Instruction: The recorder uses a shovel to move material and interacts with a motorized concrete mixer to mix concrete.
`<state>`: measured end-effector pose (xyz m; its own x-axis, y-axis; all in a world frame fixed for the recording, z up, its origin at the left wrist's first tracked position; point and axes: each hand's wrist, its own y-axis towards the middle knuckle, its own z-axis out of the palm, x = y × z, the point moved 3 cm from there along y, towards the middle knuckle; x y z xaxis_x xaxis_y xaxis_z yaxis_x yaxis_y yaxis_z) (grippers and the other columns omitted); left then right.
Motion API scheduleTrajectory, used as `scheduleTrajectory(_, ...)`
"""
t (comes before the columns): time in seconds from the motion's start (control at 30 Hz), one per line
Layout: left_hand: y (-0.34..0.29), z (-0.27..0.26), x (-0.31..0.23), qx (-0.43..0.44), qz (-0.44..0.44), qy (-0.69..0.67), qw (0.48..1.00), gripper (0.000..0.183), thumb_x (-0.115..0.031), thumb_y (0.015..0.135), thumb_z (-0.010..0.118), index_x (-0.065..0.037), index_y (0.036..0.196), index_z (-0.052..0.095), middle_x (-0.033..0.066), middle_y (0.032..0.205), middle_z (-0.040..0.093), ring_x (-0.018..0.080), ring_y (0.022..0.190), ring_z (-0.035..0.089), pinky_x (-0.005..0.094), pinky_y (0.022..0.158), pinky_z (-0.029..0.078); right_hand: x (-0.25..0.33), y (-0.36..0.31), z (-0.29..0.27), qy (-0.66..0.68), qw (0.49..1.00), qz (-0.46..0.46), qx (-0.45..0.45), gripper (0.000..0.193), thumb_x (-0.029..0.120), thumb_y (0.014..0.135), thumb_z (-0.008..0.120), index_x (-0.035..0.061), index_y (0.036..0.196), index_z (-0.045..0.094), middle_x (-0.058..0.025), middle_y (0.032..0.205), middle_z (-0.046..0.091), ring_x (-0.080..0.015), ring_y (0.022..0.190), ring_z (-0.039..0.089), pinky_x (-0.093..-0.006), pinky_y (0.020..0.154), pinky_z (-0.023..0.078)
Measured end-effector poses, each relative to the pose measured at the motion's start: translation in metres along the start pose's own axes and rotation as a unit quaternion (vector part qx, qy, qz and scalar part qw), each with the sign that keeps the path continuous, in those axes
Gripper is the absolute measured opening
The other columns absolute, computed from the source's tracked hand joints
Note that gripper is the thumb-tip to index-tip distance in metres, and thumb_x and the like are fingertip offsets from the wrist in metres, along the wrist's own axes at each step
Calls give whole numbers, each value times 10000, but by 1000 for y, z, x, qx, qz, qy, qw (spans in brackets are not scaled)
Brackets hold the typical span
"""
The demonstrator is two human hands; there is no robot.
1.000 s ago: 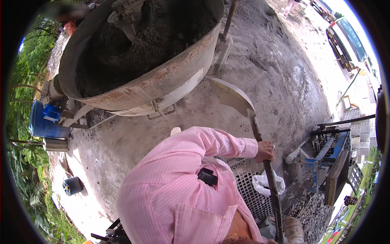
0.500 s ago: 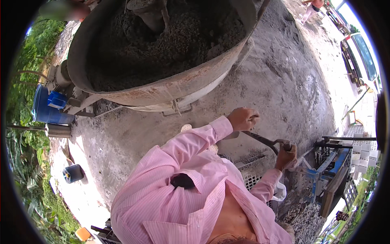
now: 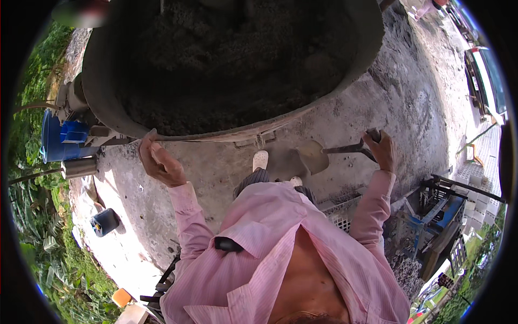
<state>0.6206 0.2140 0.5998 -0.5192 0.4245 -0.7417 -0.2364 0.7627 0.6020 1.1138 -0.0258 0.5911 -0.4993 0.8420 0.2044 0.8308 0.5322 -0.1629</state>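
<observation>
My right hand (image 3: 382,149) is closed round the grip of a short-handled shovel (image 3: 313,156). The shovel's worn metal blade hangs low over the concrete, just right of my pale shoes (image 3: 260,160). In front of me stands a big round mixer tub (image 3: 226,134) with dark grey, crumbly mix (image 3: 216,70) inside. At the near left of its rim is my left hand (image 3: 161,162), fingers stretched out and holding nothing; whether the fingertips touch the rim I cannot tell.
A blue barrel (image 3: 53,137) and motor parts stand left of the tub. A dark container (image 3: 104,222) lies on the sunlit floor. To my right is a blue metal machine frame (image 3: 431,216), with stacked grey blocks (image 3: 480,205) beyond it. A vehicle (image 3: 485,81) is parked far right.
My left hand has come away from beside the shovel and swung left to the tub's rim. My right hand has risen forward with the shovel. The tub appears nearer.
</observation>
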Motion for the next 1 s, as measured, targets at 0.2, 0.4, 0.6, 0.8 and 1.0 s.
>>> scheduleTrajectory(0.2,31,44,6,66,148,41,986,426,-367,970,478,-3,1025,692,126,988,703,276,869,649,387,776,512,66,-6,8,-48,996,-77,6,507,566,702,747,88,861,690,-122,813,708,-322,822,689,-451,720,498)
scheduleTrajectory(0.4,27,47,6,57,147,50,986,325,-315,942,513,-59,985,709,63,926,726,239,847,673,369,756,495,110,-13,15,-72,985,-154,36,477,495,675,790,98,917,686,-112,858,718,-298,839,690,-426,724,504)
scheduleTrajectory(0.6,27,39,9,70,142,59,986,243,-288,907,556,-114,960,718,23,914,721,208,810,665,353,724,461,146,6,26,-44,976,-214,27,534,486,635,810,88,975,705,-111,906,726,-301,879,692,-412,774,523)
scheduleTrajectory(0.8,28,40,3,103,134,98,981,193,-276,870,584,-140,888,720,-6,838,701,200,732,642,338,666,440,147,12,23,-77,972,-217,42,498,468,606,812,93,924,733,-115,930,730,-304,898,692,-406,791,528)
scheduleTrajectory(1.0,29,41,2,85,161,102,978,191,-267,874,575,-139,846,714,0,808,698,214,699,647,354,639,449,146,12,23,-73,974,-212,30,513,470,591,802,105,946,740,-111,925,730,-303,898,690,-407,791,529)
